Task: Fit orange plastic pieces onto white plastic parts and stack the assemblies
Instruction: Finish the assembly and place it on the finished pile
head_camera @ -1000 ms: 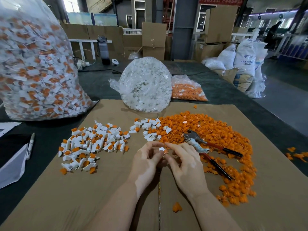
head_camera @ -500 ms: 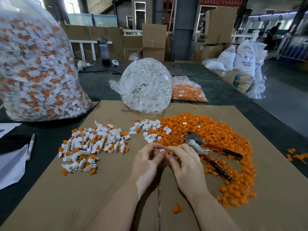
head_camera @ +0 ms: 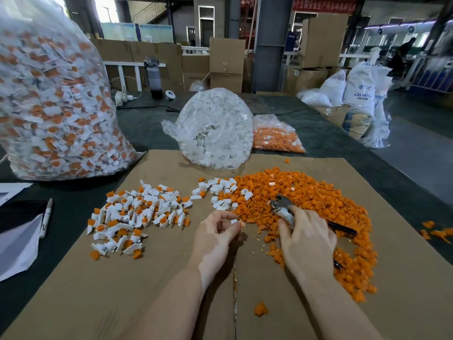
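A person's left hand (head_camera: 215, 238) pinches a small white part with an orange piece (head_camera: 237, 222) at its curled fingertips, above a sheet of cardboard (head_camera: 171, 290). Just right of it, the right hand (head_camera: 307, 238) lies over a pair of pliers (head_camera: 282, 207), fingers curved around the handles; whether it grips them firmly cannot be told. The pliers rest on a spread of loose orange pieces (head_camera: 306, 192) under and beyond the right fingers. Left of the left fingers lies a pile of finished assemblies (head_camera: 137, 214); just beyond them sit a few bare white parts (head_camera: 220, 192). Farther off stand a bag of white parts (head_camera: 218, 128), a bag of orange pieces (head_camera: 277, 136) and a large sack of assemblies (head_camera: 54, 101).
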A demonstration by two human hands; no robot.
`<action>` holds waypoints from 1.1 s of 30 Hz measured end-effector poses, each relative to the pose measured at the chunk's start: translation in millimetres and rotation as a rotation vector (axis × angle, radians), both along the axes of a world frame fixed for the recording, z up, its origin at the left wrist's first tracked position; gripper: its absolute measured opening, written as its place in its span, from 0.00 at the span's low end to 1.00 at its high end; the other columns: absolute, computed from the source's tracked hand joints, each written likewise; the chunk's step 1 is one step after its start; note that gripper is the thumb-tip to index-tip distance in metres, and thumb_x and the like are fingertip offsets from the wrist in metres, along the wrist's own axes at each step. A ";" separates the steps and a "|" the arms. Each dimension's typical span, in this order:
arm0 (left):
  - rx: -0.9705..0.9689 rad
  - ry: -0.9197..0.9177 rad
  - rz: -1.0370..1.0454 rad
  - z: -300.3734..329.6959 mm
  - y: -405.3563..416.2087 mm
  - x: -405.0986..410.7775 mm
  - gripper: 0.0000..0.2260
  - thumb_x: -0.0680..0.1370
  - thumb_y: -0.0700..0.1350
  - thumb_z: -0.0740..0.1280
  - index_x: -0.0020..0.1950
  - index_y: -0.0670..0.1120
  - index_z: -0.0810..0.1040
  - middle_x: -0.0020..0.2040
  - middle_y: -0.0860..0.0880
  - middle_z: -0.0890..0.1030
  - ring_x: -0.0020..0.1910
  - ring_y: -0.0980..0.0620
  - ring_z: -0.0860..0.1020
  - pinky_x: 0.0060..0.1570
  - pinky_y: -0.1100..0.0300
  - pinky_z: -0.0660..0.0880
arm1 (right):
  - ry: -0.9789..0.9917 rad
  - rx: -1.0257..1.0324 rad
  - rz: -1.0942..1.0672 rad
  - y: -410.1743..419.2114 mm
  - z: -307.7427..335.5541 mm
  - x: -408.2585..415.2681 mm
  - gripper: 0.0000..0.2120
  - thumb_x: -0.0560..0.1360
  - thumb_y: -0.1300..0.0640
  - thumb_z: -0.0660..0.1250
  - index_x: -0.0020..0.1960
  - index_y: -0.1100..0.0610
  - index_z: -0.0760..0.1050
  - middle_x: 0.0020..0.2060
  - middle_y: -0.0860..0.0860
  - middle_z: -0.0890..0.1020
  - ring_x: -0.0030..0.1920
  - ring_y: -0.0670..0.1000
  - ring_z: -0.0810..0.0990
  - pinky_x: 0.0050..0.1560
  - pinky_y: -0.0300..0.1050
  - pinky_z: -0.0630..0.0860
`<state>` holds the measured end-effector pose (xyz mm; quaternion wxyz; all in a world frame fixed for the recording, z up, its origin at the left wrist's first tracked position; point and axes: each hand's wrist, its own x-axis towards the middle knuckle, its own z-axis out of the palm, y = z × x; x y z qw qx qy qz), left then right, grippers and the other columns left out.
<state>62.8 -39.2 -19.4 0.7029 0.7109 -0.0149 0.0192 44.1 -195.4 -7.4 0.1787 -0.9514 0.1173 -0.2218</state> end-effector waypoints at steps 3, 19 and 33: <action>-0.014 0.013 0.010 1.8 0.1 0.0 0.04 0.77 0.38 0.66 0.51 0.42 0.77 0.44 0.31 0.79 0.36 0.48 0.80 0.29 0.69 0.73 | 0.291 -0.055 -0.096 -17.5 8.3 5.4 0.29 0.76 0.43 0.58 0.73 0.53 0.58 0.70 0.51 0.63 0.71 0.52 0.61 0.71 0.57 0.51; -0.260 0.158 0.038 6.2 0.0 7.0 0.05 0.76 0.37 0.67 0.51 0.42 0.77 0.38 0.41 0.77 0.33 0.50 0.79 0.41 0.53 0.78 | 0.373 -0.246 -0.065 -27.6 25.6 20.0 0.18 0.76 0.43 0.60 0.59 0.54 0.67 0.59 0.54 0.72 0.61 0.55 0.70 0.62 0.53 0.66; -0.439 0.184 0.052 5.6 3.5 13.4 0.04 0.77 0.33 0.63 0.49 0.40 0.73 0.33 0.44 0.78 0.28 0.53 0.77 0.31 0.61 0.77 | 0.674 0.335 0.437 20.0 56.6 5.8 0.13 0.77 0.50 0.59 0.44 0.59 0.74 0.33 0.53 0.71 0.31 0.50 0.68 0.32 0.44 0.61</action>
